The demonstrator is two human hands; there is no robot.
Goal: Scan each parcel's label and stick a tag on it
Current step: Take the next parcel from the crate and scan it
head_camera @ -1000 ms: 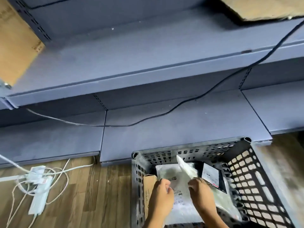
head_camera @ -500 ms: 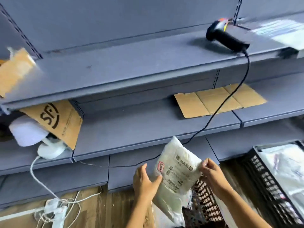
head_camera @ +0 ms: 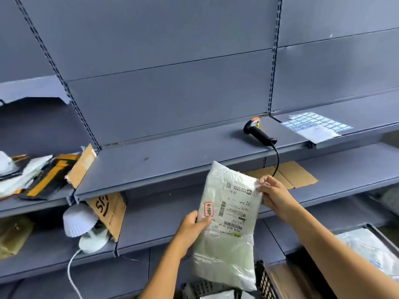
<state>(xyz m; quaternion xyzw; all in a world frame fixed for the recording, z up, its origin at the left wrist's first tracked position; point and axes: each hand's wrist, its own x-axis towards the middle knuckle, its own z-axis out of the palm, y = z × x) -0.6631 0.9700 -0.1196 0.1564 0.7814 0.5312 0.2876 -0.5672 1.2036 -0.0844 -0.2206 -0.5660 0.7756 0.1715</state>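
While the left hand (head_camera: pixel 192 225) and right hand (head_camera: pixel 274 195) pinch the white poly mailer (head_camera: pixel 228 234) by its edges below the barcode scanner (head_camera: pixel 258 131) — label (head_camera: pixel 234 209) facing up (tag sheet (head_camera: pixel 317 125) right of the scanner) — slack film could wrinkle it, spoiling the scan.

Parcel-sorting storeroom. Evidence: grey slotted-upright metal shelving (head_camera: pixel 177 167), corded barcode scanner (head_camera: pixel 258 133) on a shelf, sticker-tag sheet (head_camera: pixel 313 124), flattened cardboard (head_camera: pixel 289 174), plastic crates (head_camera: pixel 266 281) holding mailers.
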